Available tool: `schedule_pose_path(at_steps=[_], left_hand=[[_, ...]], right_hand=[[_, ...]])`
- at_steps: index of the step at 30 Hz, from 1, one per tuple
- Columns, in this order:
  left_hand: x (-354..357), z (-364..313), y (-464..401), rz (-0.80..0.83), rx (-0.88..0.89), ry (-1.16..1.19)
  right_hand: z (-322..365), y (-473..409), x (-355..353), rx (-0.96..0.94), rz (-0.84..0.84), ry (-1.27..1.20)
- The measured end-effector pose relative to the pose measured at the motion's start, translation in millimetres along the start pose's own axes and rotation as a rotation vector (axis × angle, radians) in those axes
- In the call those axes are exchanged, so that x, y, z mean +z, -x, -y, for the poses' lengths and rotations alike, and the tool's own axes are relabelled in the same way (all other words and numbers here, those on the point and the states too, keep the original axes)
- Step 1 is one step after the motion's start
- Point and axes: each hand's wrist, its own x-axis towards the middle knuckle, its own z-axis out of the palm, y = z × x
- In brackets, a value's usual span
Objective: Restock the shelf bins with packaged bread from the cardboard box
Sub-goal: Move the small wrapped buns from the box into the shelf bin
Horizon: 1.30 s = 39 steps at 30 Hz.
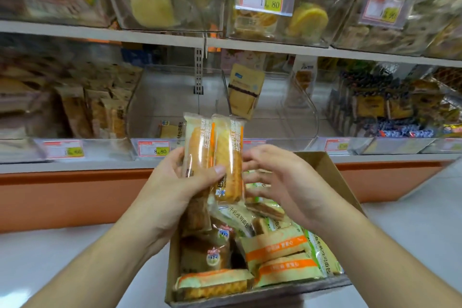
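We hold two long waffle bread packs (215, 152) up in front of the shelf, side by side and standing tall. Our left hand (185, 177) has its grip wrapped around them, thumb pressed across the front. Our right hand (272, 180) is just beside them with its fingers spread and loosely bent, and it holds nothing (it may be touching the edge of the right pack, but we cannot tell). Below our hands sits the cardboard box (325, 167), still full of other bread packs. The clear bin (160, 137) right behind the packs is almost empty, so we think they go there. What could go wrong? The wrappers look smooth and slippery, and one hand holds both, so the right pack could slide out and drop back into the box or onto the floor. If we squeeze too hard, the soft bread could squash. We might also pick the wrong bin, since the bins sit close together.
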Motion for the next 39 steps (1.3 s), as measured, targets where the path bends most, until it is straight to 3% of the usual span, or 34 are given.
schedule_pose_path(at_steps=[3,11,15,21,28,39], left_hand=[[-8,-3,0,-0.038,0.059,0.038],[-37,-18,-1,-0.11,0.125,-0.06],[-84,-48,-6,-0.283,0.183,-0.123],[-183,-95,-30,-0.522,0.248,-0.031],[-261,-92,-37,-0.68,0.281,-0.309],[-292,-85,-50,-0.64,0.333,-0.28]], right_hand=[[-7,0,14,0.034,0.07,0.084],[-11,-16,48,-0.126,-0.113,0.106],[2,-35,65,-0.219,-0.154,0.233],[13,-90,112,-0.279,-0.172,0.322],[30,-181,189,-0.359,-0.119,0.487],[26,-279,254,-0.446,-0.08,0.99]])
